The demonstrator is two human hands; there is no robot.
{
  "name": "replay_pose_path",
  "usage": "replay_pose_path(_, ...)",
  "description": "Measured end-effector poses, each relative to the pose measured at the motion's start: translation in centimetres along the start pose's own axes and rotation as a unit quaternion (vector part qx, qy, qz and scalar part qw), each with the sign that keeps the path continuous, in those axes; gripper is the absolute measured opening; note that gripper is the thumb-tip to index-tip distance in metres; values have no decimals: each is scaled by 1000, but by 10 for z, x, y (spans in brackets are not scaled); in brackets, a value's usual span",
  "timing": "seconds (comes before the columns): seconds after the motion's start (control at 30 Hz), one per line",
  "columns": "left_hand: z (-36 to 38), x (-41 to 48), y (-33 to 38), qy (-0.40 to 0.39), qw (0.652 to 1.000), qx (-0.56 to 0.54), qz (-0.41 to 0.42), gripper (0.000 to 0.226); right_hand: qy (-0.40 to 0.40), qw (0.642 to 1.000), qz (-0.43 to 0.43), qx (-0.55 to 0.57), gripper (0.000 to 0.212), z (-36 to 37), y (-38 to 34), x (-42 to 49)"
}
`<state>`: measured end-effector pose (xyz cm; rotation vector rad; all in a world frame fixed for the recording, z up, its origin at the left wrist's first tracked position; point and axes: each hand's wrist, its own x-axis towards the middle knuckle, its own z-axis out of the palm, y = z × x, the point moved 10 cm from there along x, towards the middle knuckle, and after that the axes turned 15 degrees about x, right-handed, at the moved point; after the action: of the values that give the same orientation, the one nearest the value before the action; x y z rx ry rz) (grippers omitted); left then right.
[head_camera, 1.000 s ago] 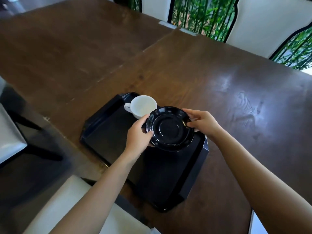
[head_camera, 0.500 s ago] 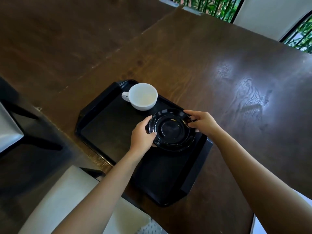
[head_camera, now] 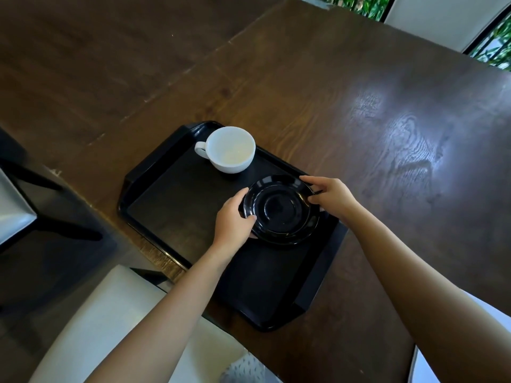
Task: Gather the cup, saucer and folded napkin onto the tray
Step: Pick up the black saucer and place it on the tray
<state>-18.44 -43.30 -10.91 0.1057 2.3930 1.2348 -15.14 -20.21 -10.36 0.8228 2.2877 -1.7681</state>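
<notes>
A black saucer [head_camera: 282, 210] is held over the right part of the black tray [head_camera: 177, 208]. My left hand [head_camera: 233, 218] grips its left rim and my right hand [head_camera: 330, 196] grips its right rim. I cannot tell whether the saucer touches the tray floor. A white cup [head_camera: 231, 149] stands upright in the tray's far corner, handle to the left, apart from the saucer. No folded napkin is in view.
The tray lies on a dark wooden table [head_camera: 359, 120] near its front edge. White chair seats show at the bottom left [head_camera: 110, 313] and far left [head_camera: 13, 205]. Windows with greenery stand beyond the table's far edge.
Both hands have brought the saucer down and slightly right over the tray, away from the cup. The camera has tilted further down.
</notes>
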Motion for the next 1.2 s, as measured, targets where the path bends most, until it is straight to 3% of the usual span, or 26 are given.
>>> replay_pose_path(0.27,-2,-2,8,3,998,47,28,58,-3,1000,0,0,57,2,0,-2)
replay_pose_path(0.7,-23,1,52,-12,952,286,106,43,-45,998,22,-25,56,-8,-9,-25)
replay_pose_path(0.83,-15,-1,86,-29,941,309,136,42,-44,998,21,-50,54,-36,-15,-42)
replay_pose_path(1.2,84,-61,176,-85,912,326,233,43,61,997,17,-32,36,-155,16,-123)
